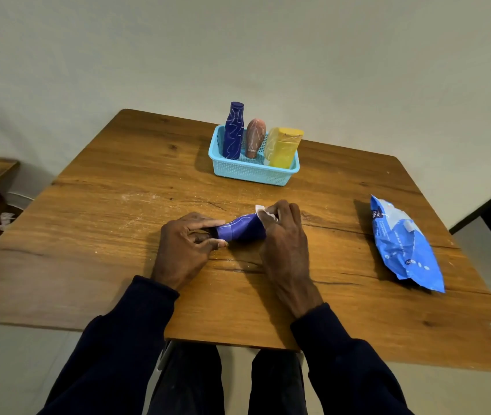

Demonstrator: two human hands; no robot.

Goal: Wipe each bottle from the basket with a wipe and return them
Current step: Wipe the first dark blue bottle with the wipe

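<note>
Near the middle of the wooden table [103,211], a purple bottle [239,229] lies sideways between both hands. The left hand [187,248] pinches its dark cap end with curled fingers and thumb. The right hand [283,235] is curled over the body, pressing a white wipe [263,212] against it (only a corner shows). At the far side, the turquoise basket [253,174] holds three upright bottles [255,138]. A blue wipe pack [403,247] lies to the right.

Both curled — left hand [187,246] pinches, right hand [283,236] clasps, knuckles up.
</note>
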